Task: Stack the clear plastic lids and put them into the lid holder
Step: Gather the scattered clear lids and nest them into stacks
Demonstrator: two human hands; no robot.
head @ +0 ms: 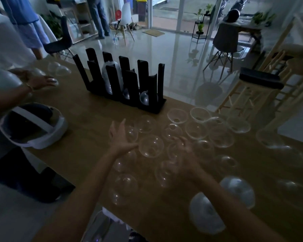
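Several clear dome lids lie scattered over the brown table. My left hand has its fingers spread and its fingertips touch the rim of one clear lid. My right hand hovers blurred over the lids to the right of that one; whether it grips a lid cannot be told. The black lid holder stands at the far side of the table. It has a tall stack of lids in one slot and single lids low in other slots.
Another person's hand reaches over lids at the table's far left. A white and dark headset lies on the left edge. Wooden stools stand right of the table. Chairs and people are farther back.
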